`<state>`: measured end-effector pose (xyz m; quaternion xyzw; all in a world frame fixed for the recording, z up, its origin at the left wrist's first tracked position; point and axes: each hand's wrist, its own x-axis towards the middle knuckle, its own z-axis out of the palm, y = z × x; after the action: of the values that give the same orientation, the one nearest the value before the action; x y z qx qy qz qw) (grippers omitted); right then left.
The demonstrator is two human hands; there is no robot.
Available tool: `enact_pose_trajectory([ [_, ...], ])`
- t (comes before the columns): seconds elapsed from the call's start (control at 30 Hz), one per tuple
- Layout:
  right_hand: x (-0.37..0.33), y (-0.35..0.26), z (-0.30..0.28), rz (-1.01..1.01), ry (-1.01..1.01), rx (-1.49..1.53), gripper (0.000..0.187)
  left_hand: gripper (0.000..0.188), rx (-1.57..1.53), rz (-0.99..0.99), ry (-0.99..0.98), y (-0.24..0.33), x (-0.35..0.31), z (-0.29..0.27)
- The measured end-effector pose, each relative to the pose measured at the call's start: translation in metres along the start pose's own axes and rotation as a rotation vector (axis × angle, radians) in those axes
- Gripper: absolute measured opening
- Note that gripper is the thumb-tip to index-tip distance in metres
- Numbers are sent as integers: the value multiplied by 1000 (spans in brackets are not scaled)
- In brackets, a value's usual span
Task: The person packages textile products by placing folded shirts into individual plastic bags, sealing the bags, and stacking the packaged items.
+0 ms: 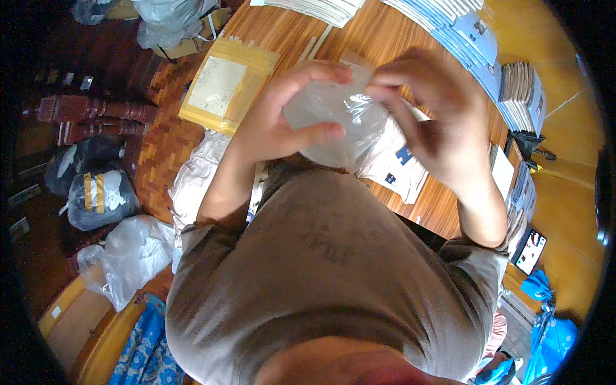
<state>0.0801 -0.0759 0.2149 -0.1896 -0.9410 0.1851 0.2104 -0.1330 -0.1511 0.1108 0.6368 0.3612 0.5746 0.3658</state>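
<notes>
A clear plastic bag (327, 119) is raised in front of my chest, over the near edge of the wooden table (346, 38). My left hand (298, 106) curls round its left side, thumb below and fingers above. At the bag's upper right edge, my right hand (436, 112) is closed in a pinch, slightly blurred by motion. Beneath it on the table lies a folded white garment (410, 183) with a dark blue tag (403, 154), partly hidden by the bag and my right hand.
A yellow-taped parcel (221, 86) sits to the left, with white cloth (199, 170) below it. Blue and white packets (471, 45) stand in stacks along the far right. A lit phone (531, 251) lies at right. Plastic bags (131, 256) are on the left floor.
</notes>
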Motion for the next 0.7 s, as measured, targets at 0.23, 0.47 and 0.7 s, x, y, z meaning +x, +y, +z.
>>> enact_pose_trajectory([
  [0.23, -3, 5, 4, 57, -27, -4, 10, 30, 91, -61, 8, 14, 8, 12],
  [0.47, -14, 15, 6, 99, -50, 79, 15, 29, 386, -87, -143, 12, 16, 13],
  [0.7, -44, 18, -8, 331, -167, 83, 40, 29, 830, 50, -347, 23, 15, 18],
])
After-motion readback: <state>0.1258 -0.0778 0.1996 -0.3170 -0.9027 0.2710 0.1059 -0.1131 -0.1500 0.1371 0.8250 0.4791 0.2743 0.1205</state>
